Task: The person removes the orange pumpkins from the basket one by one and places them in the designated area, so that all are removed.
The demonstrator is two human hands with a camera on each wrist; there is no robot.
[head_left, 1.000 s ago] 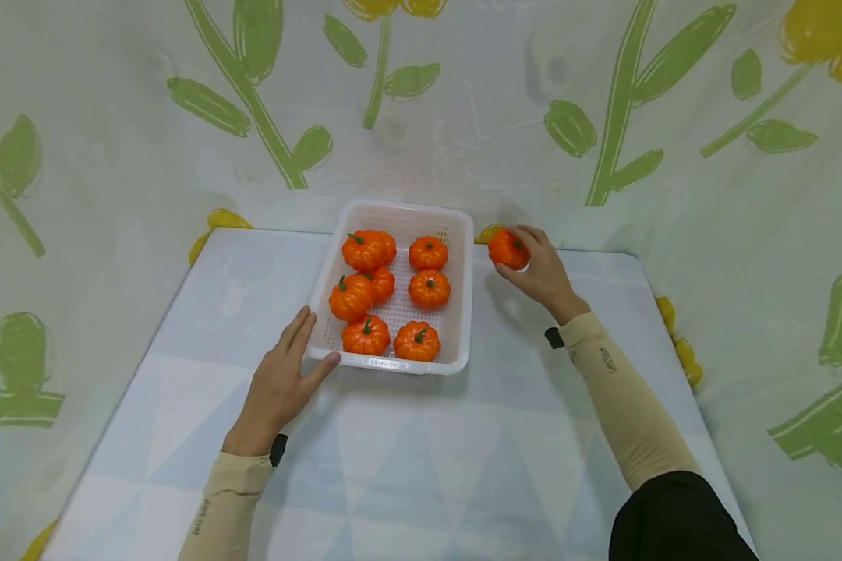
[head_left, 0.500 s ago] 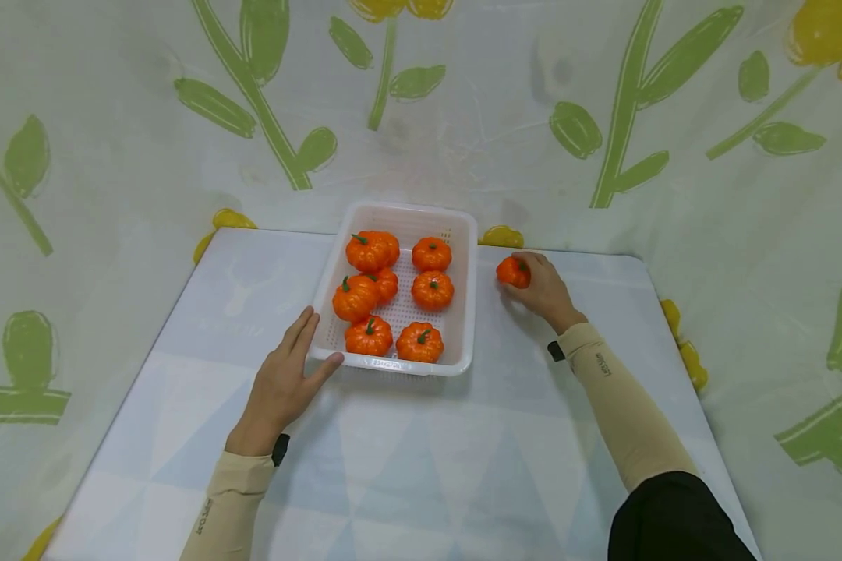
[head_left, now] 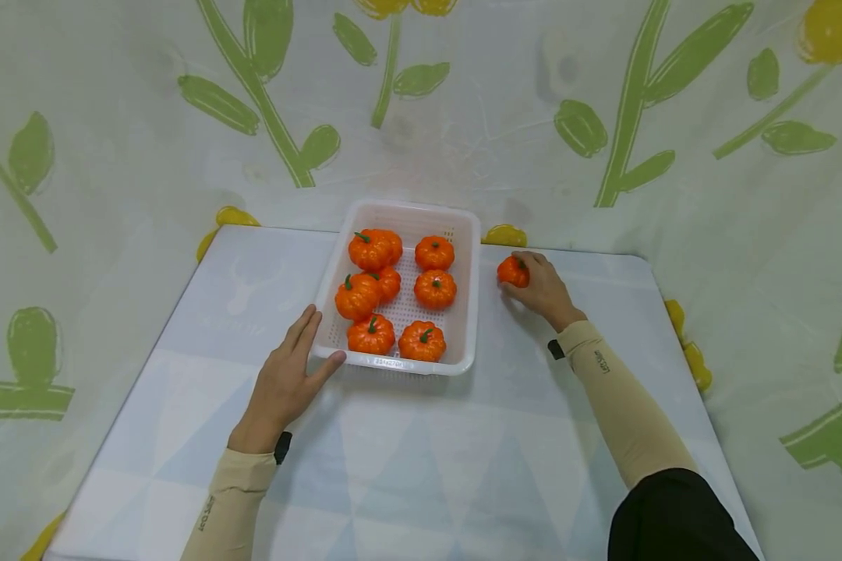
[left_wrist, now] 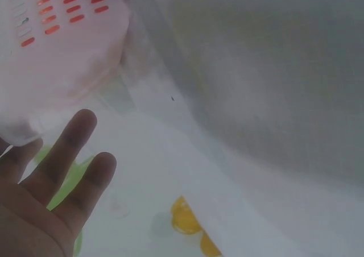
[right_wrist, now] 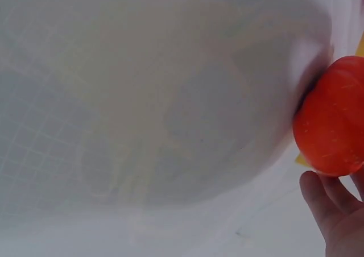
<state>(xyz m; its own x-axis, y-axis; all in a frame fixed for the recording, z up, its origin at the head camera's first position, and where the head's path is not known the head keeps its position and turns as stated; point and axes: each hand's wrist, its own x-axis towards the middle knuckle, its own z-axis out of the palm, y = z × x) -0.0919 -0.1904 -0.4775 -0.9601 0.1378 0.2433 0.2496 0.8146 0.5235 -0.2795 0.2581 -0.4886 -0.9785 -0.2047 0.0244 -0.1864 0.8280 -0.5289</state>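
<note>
My right hand (head_left: 543,290) holds a small orange toy pumpkin (head_left: 513,272) on the table, just right of the basket; its fingers curve round the far side and the thumb the near side. In the right wrist view the pumpkin (right_wrist: 334,117) shows large beside the fingertips. A white plastic basket (head_left: 468,327) with a slotted floor contains several orange pumpkins with green stems, such as one at the front (head_left: 422,341). My left hand (head_left: 284,382), fingers straight and thumb spread, touches the basket's near left corner. The left wrist view shows its fingers beside the basket wall (left_wrist: 62,58).
The table (head_left: 393,460) wears a pale cloth with blue and white triangles. A curtain (head_left: 463,156) printed with green leaves and yellow flowers hangs behind and around it. The basket stands near the table's back edge.
The right hand has brought its pumpkin down and slightly nearer, from the table's back edge onto the tabletop. For the last half second it stays there. The left hand keeps its place at the basket.
</note>
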